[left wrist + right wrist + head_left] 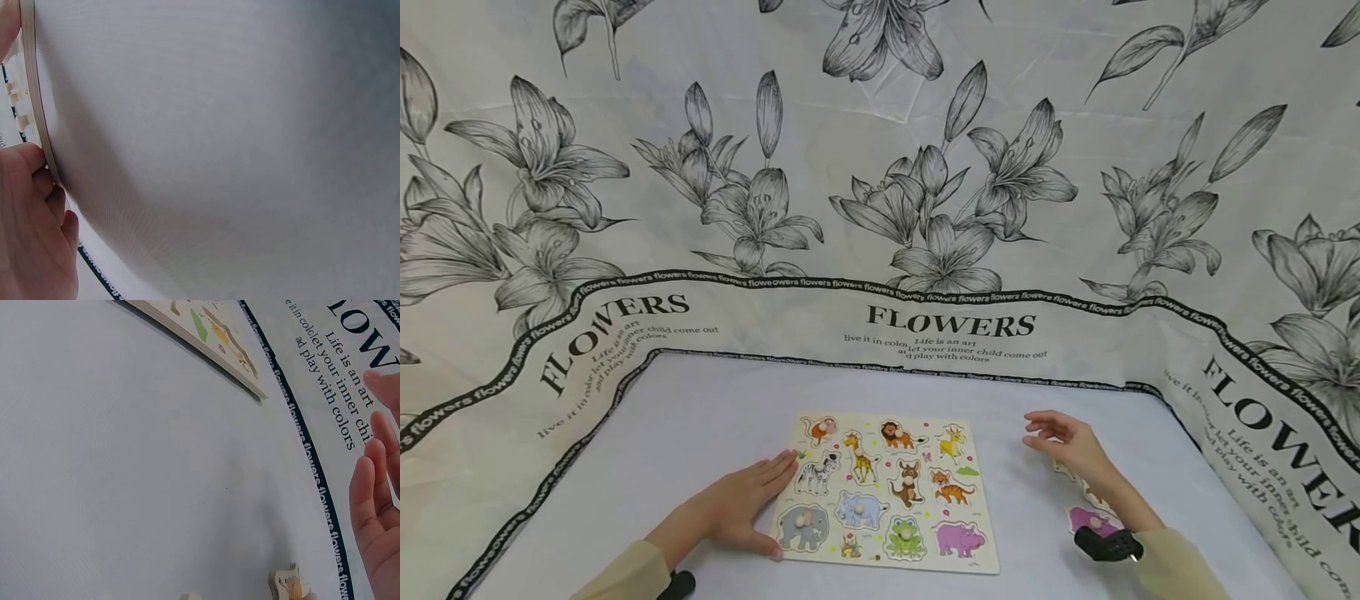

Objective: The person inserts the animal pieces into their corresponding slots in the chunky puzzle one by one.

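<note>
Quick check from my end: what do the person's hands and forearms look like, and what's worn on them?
The left hand and right hand are bare: no gloves or rings show. The left sleeve and right sleeve are plain pale beige. A black rounded device sits by the right wrist; another black piece shows partly by the left. No cables are visible.

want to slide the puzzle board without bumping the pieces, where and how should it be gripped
I'd grip the puzzle board by the middle of its right edge, the right hand coming in low from the right. The board lies flat, its thick, straight side should give fingertips something to press, and the left hand touches the opposite edge, so both could squeeze it.
</note>
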`<action>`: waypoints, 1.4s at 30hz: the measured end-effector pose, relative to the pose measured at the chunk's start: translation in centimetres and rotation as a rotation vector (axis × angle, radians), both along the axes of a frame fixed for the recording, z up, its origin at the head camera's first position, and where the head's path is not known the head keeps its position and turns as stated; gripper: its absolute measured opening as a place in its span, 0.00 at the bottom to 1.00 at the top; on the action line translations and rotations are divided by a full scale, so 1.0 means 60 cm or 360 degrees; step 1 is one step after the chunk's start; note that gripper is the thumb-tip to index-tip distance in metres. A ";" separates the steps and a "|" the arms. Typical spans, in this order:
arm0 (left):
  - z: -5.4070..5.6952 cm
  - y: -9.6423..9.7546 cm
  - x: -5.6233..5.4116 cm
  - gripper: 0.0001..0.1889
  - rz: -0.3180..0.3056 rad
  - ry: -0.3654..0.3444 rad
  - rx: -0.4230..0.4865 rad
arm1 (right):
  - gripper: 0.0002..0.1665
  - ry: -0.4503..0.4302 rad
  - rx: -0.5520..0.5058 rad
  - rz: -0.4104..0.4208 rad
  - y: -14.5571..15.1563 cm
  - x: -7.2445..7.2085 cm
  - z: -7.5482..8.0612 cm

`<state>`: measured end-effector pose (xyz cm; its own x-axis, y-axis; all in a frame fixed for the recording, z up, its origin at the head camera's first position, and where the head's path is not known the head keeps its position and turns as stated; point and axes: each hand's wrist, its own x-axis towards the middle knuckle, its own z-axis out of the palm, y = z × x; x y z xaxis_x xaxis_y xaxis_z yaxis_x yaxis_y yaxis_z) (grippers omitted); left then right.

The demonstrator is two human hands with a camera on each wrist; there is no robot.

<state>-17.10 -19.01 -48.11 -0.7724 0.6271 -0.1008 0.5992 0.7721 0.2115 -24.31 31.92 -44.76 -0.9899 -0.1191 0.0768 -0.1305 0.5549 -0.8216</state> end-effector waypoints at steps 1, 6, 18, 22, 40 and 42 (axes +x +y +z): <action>0.000 0.000 0.000 0.61 -0.0001 0.0003 0.0000 | 0.29 -0.0011 -0.0007 -0.0021 0.003 0.000 0.001; -0.001 -0.001 0.000 0.60 -0.0004 0.0011 -0.0005 | 0.31 -0.0003 0.0006 -0.0047 0.019 -0.001 0.005; -0.003 -0.002 -0.002 0.61 -0.0025 0.0041 0.0001 | 0.34 -0.0012 0.0044 -0.0089 0.064 0.002 0.000; -0.002 -0.002 -0.002 0.61 -0.0030 0.0056 0.0001 | 0.35 0.0024 0.0036 -0.0104 0.085 -0.002 -0.014; -0.006 -0.002 -0.001 0.60 -0.0020 0.0048 0.0016 | 0.35 -0.0040 0.0216 -0.0260 0.114 0.010 -0.016; -0.005 -0.002 -0.001 0.60 -0.0019 0.0046 0.0018 | 0.35 -0.0060 0.0217 -0.0263 0.119 0.012 -0.016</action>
<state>-17.15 -19.13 -48.42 -0.7673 0.6373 -0.0711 0.6145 0.7625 0.2026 -23.59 39.08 -45.73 -0.9987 0.0383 0.0339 0.0006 0.6725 -0.7401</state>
